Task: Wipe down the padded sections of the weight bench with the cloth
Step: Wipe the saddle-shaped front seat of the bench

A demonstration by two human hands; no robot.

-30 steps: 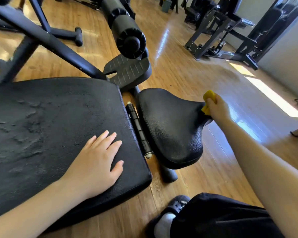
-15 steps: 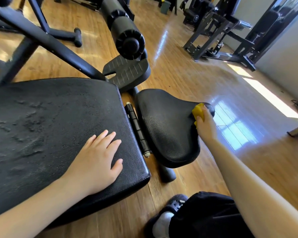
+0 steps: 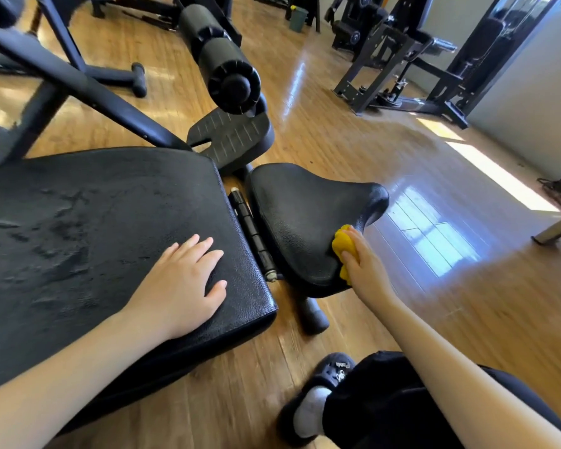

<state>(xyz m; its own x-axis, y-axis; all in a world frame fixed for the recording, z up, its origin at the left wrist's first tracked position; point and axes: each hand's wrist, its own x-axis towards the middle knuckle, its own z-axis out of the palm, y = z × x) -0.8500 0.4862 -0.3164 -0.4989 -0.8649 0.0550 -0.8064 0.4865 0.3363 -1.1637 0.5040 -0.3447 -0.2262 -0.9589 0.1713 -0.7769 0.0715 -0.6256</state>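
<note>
While the right hand presses a bunched yellow cloth against the near right edge of the small seat pad, its fingers curled round the cloth and holding it, the left hand lies flat and relaxed, gripping nothing, near the right end of the large back pad; the two pads are apart, with a black hinge bar in the gap between them.

From the cloth, nearly all of the seat pad's surface lies to the left and away from the person; only the curved rim is under it now; so the coming stroke, as I judge it, must travel leftward across the top toward the hinge side, or along the rim toward the raised far right corner. The seat pad's long axis runs from its broad near end to that upturned corner, pointing away and to the right; the back pad's long axis runs leftward out of view, and its worn, wrinkled patches lie well to the left of the left hand.

The right hand is the nearer to the seat pad and already carries the cloth; the left is nearer the back pad, but without the cloth it seems only to brace. A foam roller stands beyond both pads; whether it counts as a padded section I cannot tell.
</note>
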